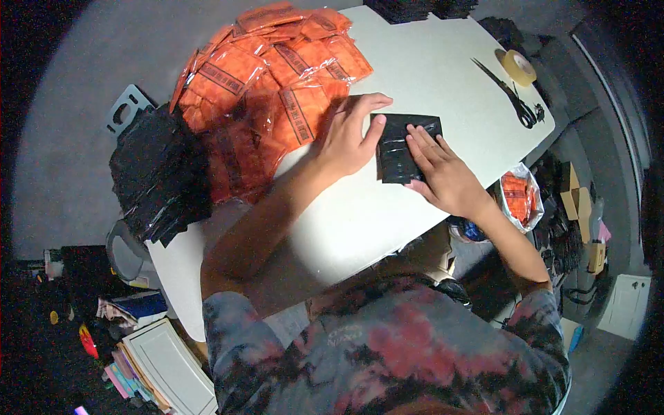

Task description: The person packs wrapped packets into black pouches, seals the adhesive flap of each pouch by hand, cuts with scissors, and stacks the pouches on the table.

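A folded black plastic packet (pixel 395 155) lies flat on the white table (pixel 346 235) in front of me. My right hand (pixel 446 173) rests on its right part, fingers stretched out over the glossy surface. Beside its left edge is my left hand (pixel 354 137), fingers apart and curved, the thumb tip close to the packet's upper left corner; whether it touches cannot be made out. Just behind the left hand spreads a large heap of orange packets (pixel 297 62) in clear wrap with dark printed labels. Neither hand grips anything.
Black packets (pixel 159 173) are stacked at the table's left end. Scissors (pixel 515 100) and a tape roll (pixel 519 67) lie at the right. Below the right edge stands a bag of orange packets (pixel 519 197). More black stacks (pixel 401 10) sit at the far edge.
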